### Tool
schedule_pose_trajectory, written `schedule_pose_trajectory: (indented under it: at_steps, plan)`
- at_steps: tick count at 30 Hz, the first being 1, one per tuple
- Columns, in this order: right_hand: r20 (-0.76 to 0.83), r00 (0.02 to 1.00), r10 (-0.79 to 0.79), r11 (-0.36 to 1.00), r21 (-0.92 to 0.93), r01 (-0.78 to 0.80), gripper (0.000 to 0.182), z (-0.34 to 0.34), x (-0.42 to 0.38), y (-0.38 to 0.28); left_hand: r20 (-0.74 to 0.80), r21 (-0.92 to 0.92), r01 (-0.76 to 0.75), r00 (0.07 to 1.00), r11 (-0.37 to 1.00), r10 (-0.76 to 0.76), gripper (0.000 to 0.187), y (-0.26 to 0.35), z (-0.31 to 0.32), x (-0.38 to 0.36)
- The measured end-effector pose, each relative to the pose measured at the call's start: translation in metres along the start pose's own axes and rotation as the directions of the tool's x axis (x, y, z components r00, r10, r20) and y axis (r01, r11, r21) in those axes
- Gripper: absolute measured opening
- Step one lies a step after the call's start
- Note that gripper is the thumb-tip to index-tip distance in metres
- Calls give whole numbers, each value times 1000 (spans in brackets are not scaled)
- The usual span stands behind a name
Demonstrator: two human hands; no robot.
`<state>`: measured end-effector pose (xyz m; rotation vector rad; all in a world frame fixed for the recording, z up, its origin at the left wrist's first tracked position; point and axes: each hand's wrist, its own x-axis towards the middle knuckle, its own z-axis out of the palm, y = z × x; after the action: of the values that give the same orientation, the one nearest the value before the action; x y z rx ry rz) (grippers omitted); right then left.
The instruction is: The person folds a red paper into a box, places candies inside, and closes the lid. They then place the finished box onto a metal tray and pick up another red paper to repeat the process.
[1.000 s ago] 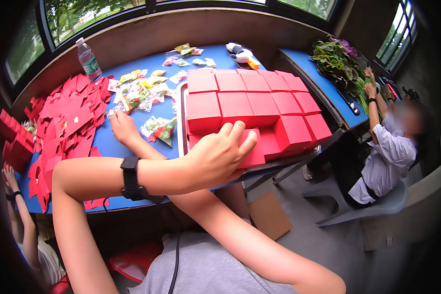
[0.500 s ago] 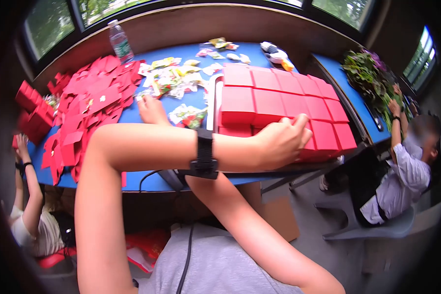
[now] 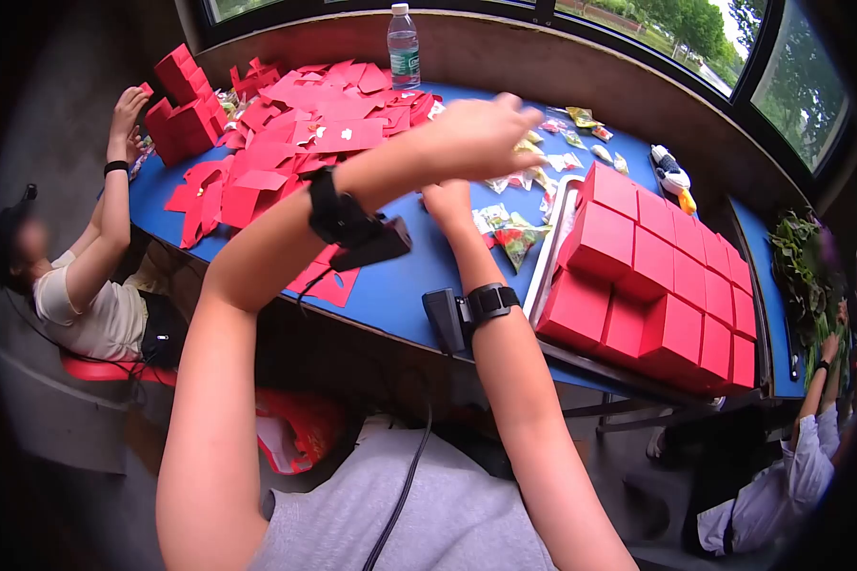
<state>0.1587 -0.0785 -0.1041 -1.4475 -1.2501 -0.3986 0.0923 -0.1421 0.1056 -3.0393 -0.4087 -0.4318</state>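
My left hand [image 3: 490, 133] is in the air above the small wrapped sweets [image 3: 519, 233], its arm crossing over my right hand. Its fingers look loosely bent and apart, slightly blurred, and I see nothing in them. Lower down, my right hand [image 3: 448, 202] reaches to the table beside the sweets; its fingertips are hidden behind my left forearm. To the right, red paper boxes [image 3: 652, 262] stand in stacked rows on a white tray [image 3: 548, 271]. Flat and half-folded red box blanks [image 3: 295, 143] lie heaped on the left.
A water bottle [image 3: 404, 52] stands at the back of the blue table [image 3: 390, 271]. At the left, a co-worker's hand [image 3: 129, 109] is near more stacked red boxes [image 3: 186, 109]. Beyond the tray, another person handles leafy stems [image 3: 798, 257] at a second table.
My view has turned left. My left hand has left the red boxes and risen over the sweets. My right hand remains near the sweets.
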Motion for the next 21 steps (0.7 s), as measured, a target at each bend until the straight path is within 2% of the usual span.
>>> schedule_pose_trajectory:
  at_steps: [1,3,4,5,6,7,9,11,12,14,15,16,17,18,19,21]
  plan:
    - [357,853,380,832,272,-484,15,-8,4,-11,-38,79,104,994,991,-101,51,-42,4,-1]
    - [379,840,389,825,261,-500,15,-16,7,-20,7,192,324,944,926,-331,45,-141,25,6]
    - [386,822,419,803,266,-534,18,-17,8,-22,154,12,463,875,886,-459,44,-178,23,6]
    - [389,804,450,779,270,-567,21,-17,8,-22,-31,117,381,924,917,-380,46,-234,45,4]
    - [358,846,396,843,224,-490,17,-15,7,-18,18,109,470,880,876,-474,49,-259,45,6]
    - [343,850,400,844,223,-488,17,-15,8,-18,53,103,518,849,849,-525,47,-278,45,10]
    - [311,890,334,909,143,-391,18,-15,7,-20,51,177,428,895,886,-443,48,-322,60,25]
    - [286,909,303,932,110,-345,18,-19,8,-26,64,187,470,870,863,-488,48,-324,66,40]
    - [290,907,306,930,112,-350,18,-21,8,-29,65,203,523,836,828,-545,51,-330,75,50]
    - [338,872,353,900,133,-416,18,-25,13,-35,-89,211,526,850,824,-519,57,-344,106,66]
    - [347,874,341,904,134,-406,18,-24,16,-33,-106,237,511,859,826,-501,57,-350,118,77]
    - [281,914,294,933,123,-338,17,-19,11,-27,-48,306,475,873,825,-485,63,-360,131,87]
    - [283,903,324,928,90,-361,17,-21,11,-28,-67,366,482,867,796,-494,69,-359,142,90]
    - [285,900,330,923,103,-371,17,-23,12,-30,-70,428,509,843,747,-534,67,-363,149,94]
    - [301,892,337,913,126,-387,17,-24,13,-33,-75,468,496,847,731,-527,44,-349,142,90]
    - [326,882,340,914,106,-392,17,-26,16,-33,-209,441,538,840,718,-501,18,-354,143,90]
